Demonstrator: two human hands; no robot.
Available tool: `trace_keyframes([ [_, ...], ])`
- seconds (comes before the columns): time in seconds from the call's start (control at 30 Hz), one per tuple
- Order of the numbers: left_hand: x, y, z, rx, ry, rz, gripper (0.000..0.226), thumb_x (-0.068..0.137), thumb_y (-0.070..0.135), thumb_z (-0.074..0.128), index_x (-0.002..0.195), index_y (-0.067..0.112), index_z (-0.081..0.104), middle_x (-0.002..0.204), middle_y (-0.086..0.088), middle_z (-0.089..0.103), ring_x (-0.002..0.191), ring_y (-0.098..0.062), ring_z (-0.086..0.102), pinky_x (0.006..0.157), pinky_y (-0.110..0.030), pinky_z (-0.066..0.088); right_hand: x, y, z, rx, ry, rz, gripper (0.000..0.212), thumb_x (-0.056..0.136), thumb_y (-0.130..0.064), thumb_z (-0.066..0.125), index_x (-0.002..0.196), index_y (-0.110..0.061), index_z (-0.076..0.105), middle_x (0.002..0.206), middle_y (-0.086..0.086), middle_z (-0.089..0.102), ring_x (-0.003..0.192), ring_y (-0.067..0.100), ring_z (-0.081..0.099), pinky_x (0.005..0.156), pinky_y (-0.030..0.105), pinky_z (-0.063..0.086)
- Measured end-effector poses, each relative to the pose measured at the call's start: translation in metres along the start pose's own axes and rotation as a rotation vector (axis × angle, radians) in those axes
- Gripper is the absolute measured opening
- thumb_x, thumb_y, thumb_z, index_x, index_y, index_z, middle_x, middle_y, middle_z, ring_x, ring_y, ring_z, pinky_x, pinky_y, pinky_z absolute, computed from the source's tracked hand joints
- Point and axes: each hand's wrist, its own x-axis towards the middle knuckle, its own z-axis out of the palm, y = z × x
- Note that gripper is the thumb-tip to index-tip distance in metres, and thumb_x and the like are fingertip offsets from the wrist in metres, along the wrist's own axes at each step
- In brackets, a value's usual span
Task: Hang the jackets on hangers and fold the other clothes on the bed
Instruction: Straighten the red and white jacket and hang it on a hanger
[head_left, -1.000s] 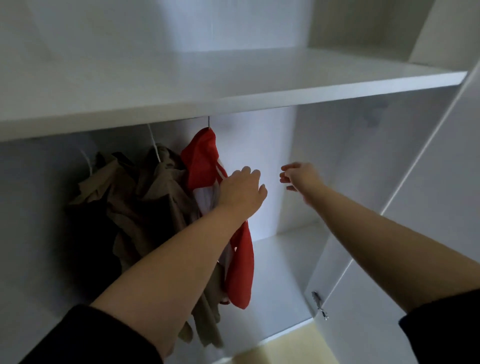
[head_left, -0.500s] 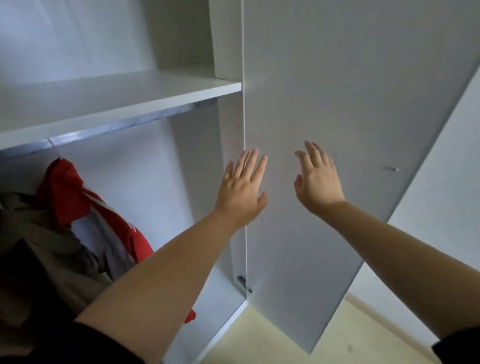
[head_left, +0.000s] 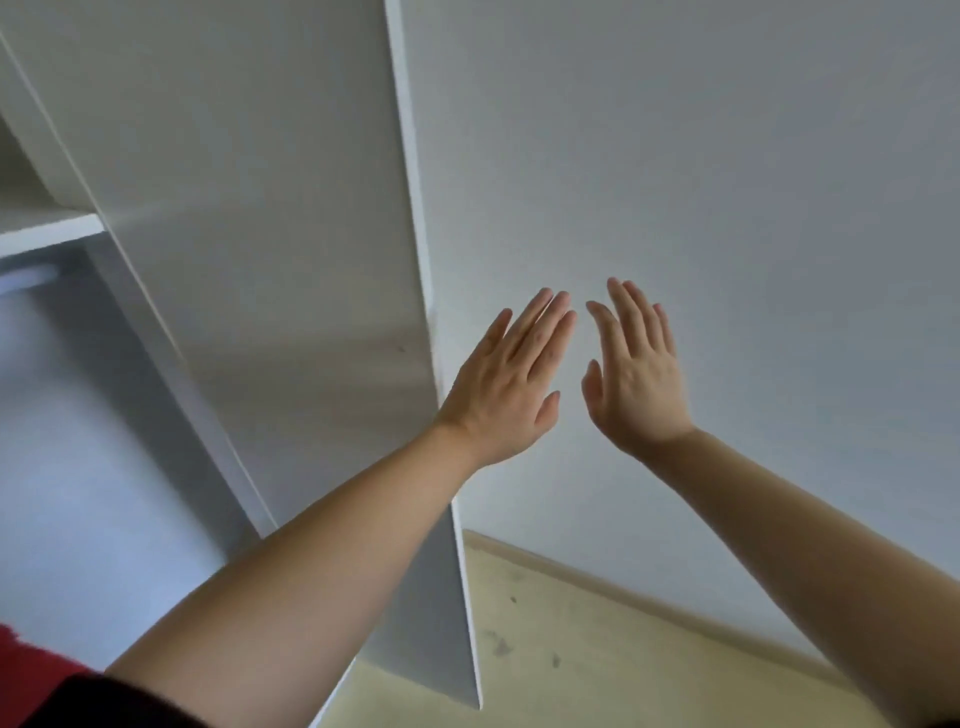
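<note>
My left hand (head_left: 511, 382) and my right hand (head_left: 636, 371) are both raised in front of me, fingers stretched and apart, holding nothing. They hover side by side just right of the white wardrobe door (head_left: 291, 291), which stands open edge-on. Only a red scrap of the hung jacket (head_left: 26, 670) shows at the bottom left corner. The other hung clothes and the bed are out of view.
The wardrobe's shelf (head_left: 47, 234) and its inner wall (head_left: 78, 415) lie at the left. A plain white room wall (head_left: 727, 182) fills the right. Pale yellow floor (head_left: 597, 649) with a skirting board runs along the bottom right.
My view has swung right, away from the hanging clothes. Both hands left the red jacket, opened flat and moved past the door's edge towards the room wall.
</note>
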Motion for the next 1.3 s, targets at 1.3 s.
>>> trace_keyframes([
  [1.3, 0.484, 0.634, 0.215, -0.361, -0.086, 0.364, 0.073, 0.096, 0.041, 0.037, 0.152, 0.010, 0.001, 0.160, -0.010, -0.004, 0.147, -0.027, -0.008, 0.116, -0.048, -0.002, -0.220, 0.713, -0.208, -0.562, -0.235, 0.667, 0.068, 0.088, -0.016, 0.052, 0.148, -0.007, 0.021, 0.159, 0.015, 0.009, 0.147, 0.029, 0.004, 0.116, 0.039, -0.003],
])
